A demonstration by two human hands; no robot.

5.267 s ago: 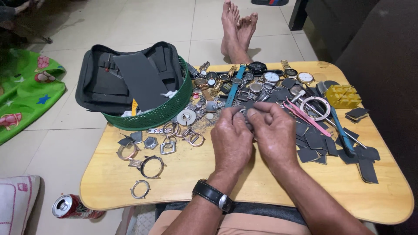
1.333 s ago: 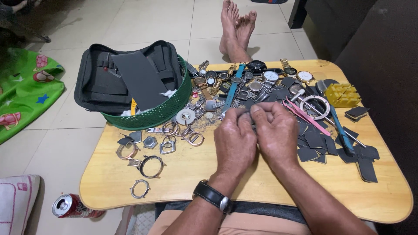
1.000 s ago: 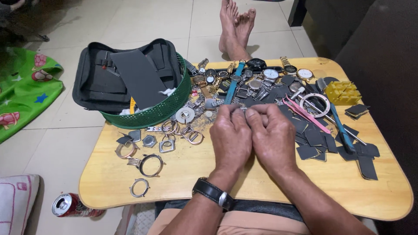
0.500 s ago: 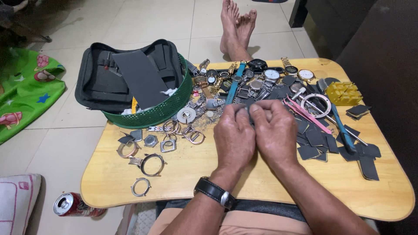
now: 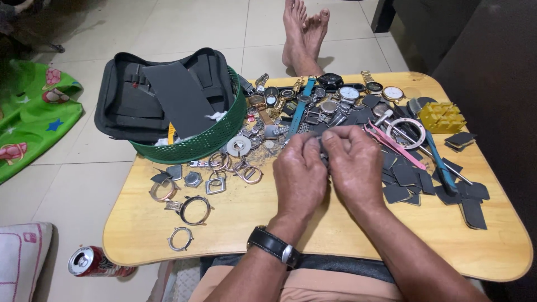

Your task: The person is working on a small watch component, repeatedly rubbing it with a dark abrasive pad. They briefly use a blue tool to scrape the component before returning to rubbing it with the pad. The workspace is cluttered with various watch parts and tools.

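Table [image 5: 168, 246]: light wood, low, with round corners.
Basket [image 5: 207, 142]: green, at the table's back left corner, with a black bag [image 5: 128, 106] in it.
Rings [image 5: 193, 210]: round metal watch cases, lying apart on the left side.
Watches [image 5: 349, 92]: a pile along the far edge.
Dark squares [image 5: 475, 212]: flat grey pieces spread on the right.
Yellow block [image 5: 442, 116]: near the right edge.
Can [image 5: 92, 261]: red, lying on the floor.
Cloth [image 5: 31, 123]: green with pictures, on the floor at left.
Feet [image 5: 302, 33]: bare, on the floor past the table.

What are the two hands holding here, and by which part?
Both the left hand and the right hand pinch one small dark grey piece between their fingertips, over the wooden table. It is mostly hidden, so the part gripped cannot be told.
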